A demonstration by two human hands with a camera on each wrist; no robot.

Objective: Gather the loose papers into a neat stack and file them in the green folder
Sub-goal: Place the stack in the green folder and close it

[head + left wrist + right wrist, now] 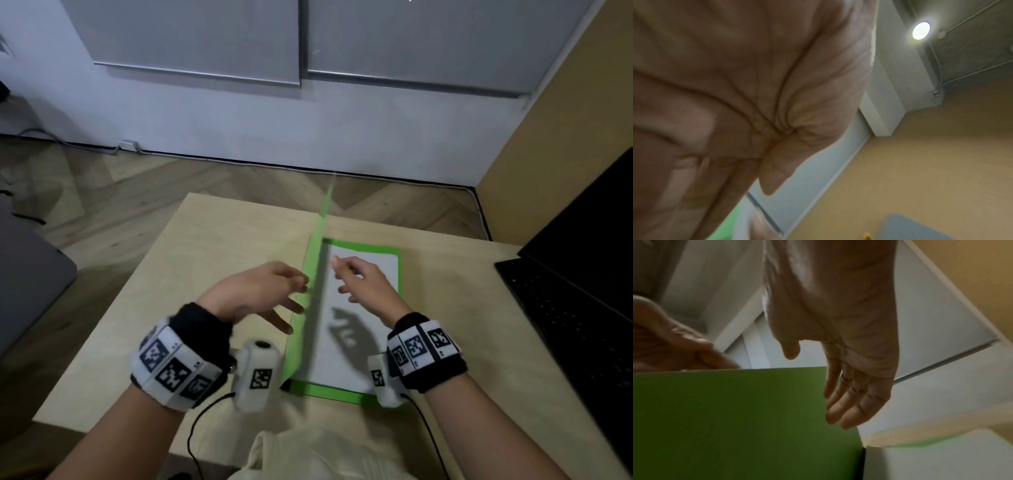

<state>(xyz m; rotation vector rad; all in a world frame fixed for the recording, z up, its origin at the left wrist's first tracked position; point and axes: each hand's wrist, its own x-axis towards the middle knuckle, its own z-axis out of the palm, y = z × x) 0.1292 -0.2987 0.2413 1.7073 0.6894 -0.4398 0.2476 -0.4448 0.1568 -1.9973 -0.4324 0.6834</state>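
The green folder [329, 392] lies open on the wooden table, with a stack of white papers [346, 359] flat on its lower half. Its cover [298, 342] stands almost upright and looks blurred. My left hand [291, 301] is on the cover's left side, its spread, straight fingers against the outer face. My right hand [346, 277] hovers just above the papers with relaxed fingers and holds nothing. In the right wrist view the cover [735, 418] fills the lower left, with my right hand [849, 394] open beside it and my left hand [674, 345] behind its top edge. The left wrist view is mostly palm [735, 97].
A black laptop [582, 308] stands open at the table's right edge. A grey object [27, 274] sits off the table to the left. Bare tabletop [205, 240] lies left of the folder. Cream cloth [308, 452] and wrist-camera cables hang at the front edge.
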